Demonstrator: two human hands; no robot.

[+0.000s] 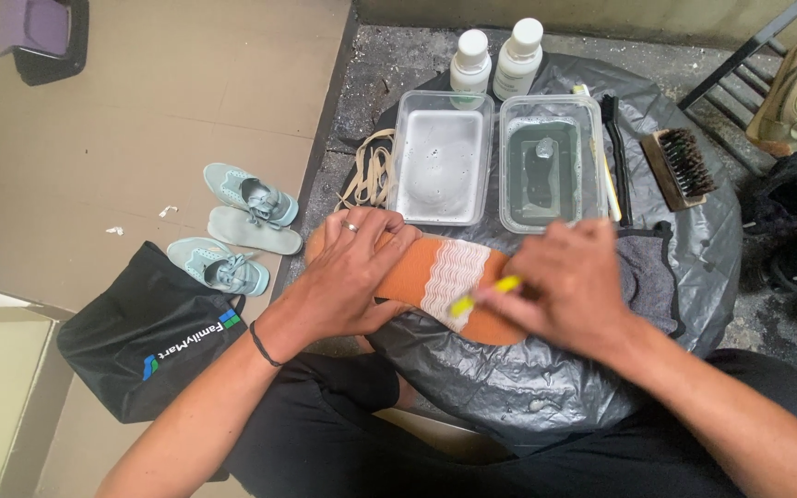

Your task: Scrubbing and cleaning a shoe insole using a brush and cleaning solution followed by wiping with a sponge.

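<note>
An orange insole (pixel 435 277) with a pale zigzag patch lies on a black plastic sheet (pixel 509 387) over my lap. My left hand (pixel 348 277), with a ring on one finger, presses flat on the insole's left end. A small yellow-handled brush (pixel 481 295) is gripped in my right hand (pixel 569 281), its tip on the pale patch.
Two clear tubs stand behind: one with soapy water (pixel 443 171), one with darker water (pixel 551 175). Two white bottles (pixel 495 60), laces (pixel 371 171), a wooden brush (pixel 680 171), thin brushes (pixel 612 157) and a grey cloth (pixel 648 277) surround them. Mint sneakers (pixel 242 226) and a black bag (pixel 145 337) lie left; a shoe rack (pixel 786 92) stands right.
</note>
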